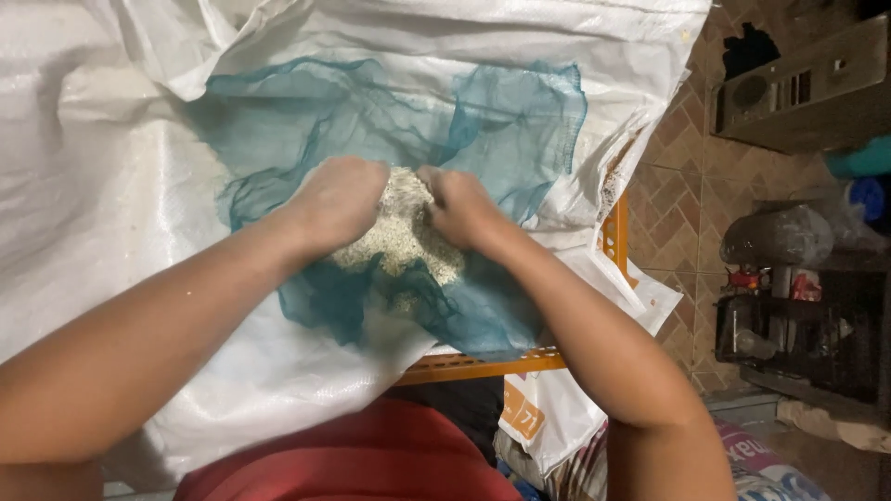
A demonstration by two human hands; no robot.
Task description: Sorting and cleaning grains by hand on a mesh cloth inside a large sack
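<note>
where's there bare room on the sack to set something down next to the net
Bare white woven sack lies left of the teal mesh net, and again below it toward the orange frame edge. The middle is crowded: left hand and right hand dig into the grain pile on the net.

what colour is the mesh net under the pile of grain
Teal blue-green, a sheer mesh net spread over white woven sacking; seen in the head view.
</note>
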